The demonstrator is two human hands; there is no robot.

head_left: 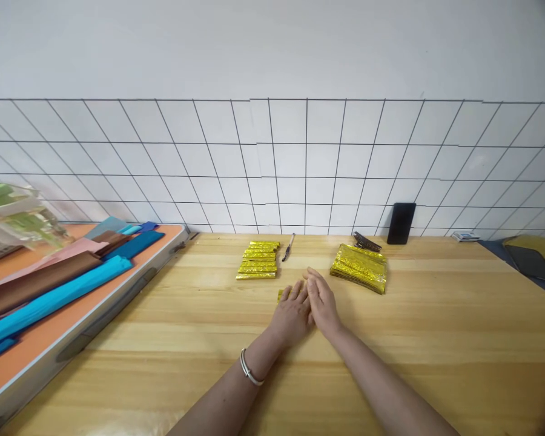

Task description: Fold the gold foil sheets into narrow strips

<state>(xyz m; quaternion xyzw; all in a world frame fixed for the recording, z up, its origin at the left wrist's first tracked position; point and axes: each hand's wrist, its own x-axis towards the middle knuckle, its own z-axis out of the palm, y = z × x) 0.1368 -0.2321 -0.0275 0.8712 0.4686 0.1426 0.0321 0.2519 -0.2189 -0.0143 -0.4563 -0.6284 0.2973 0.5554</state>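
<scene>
Desk [454,339], pale wood grain, carrying the items below. Item: one small piece of gold foil [280,295], flat on the desk, mostly covered by the left hand [290,316], only an edge showing past the fingers. Left grip: open, palm down, fingers extended over the foil, closed round nothing visible; silver bangle [251,369] at the wrist. Right grip: fingers straight and side by side, right hand [324,307] touching the left; whether anything is pinched beneath it cannot be told. Item: gold strips [258,266], overlapping in a row, ahead and to the left. Item: gold stack [360,267], many layers, ahead and to the right, its edges slightly fanned. Item: pen [289,248], beside the row. Item: dark clip [367,242], just behind the stack. Item: black slab [401,223], perhaps a phone, upright near the wall [286,121]. Risks, as judged: foil this thin and slick could skid or crease under uneven palm pressure; a dragged fingertip could tear it or turn an edge; a forearm or sleeveless wrist sweeping wide could spread the loose row or topple the fanned stack; a knock could tip the slab.
</scene>
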